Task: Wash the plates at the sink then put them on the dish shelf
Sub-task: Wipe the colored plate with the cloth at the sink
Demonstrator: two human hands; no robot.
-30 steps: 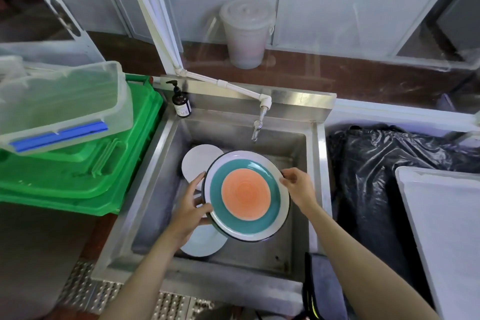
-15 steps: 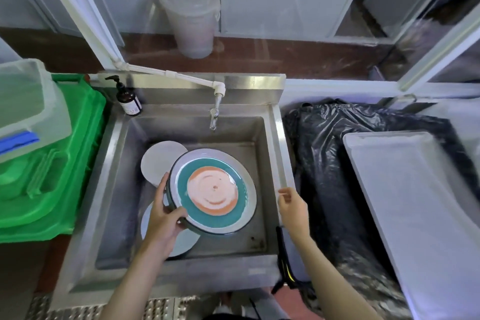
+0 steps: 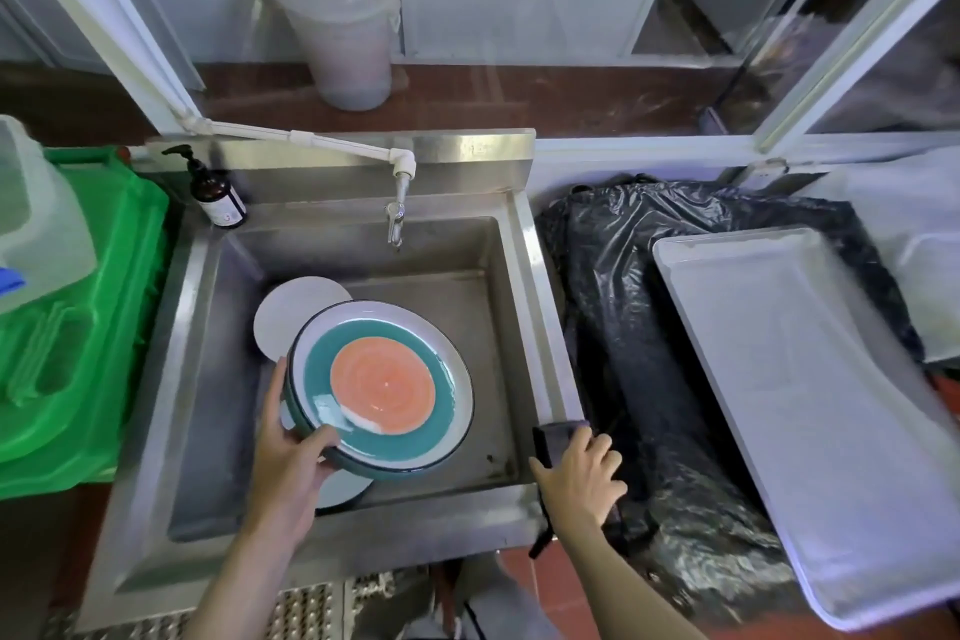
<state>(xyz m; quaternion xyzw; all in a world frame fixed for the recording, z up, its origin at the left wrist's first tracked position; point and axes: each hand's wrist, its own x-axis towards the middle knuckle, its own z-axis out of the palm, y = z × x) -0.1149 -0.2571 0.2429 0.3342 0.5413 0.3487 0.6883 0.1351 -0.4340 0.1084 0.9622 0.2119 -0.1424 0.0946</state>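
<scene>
My left hand [image 3: 291, 452] grips the near-left rim of a plate [image 3: 382, 386] with an orange centre, a teal ring and a white border, held over the steel sink [image 3: 540, 307]. Two white plates lie under it in the basin, one at the back left [image 3: 291, 312], one mostly hidden at the front [image 3: 345, 486]. At the sink's right front corner my right hand [image 3: 579, 476] rests on a dark sponge-like pad [image 3: 553, 434], fingers curled over it. The tap [image 3: 396, 218] hangs over the basin with no water running.
A brown soap pump bottle [image 3: 215, 198] stands at the sink's back left corner. Green crates [image 3: 78, 327] with a clear plastic box sit to the left. Right of the sink lie a black plastic bag [image 3: 634, 327] and a white tray [image 3: 810, 405].
My right hand has let go of the plate and moved right to the dark pad on the sink's edge. The left hand now holds the plate alone, lower in the sink. The view has swung right.
</scene>
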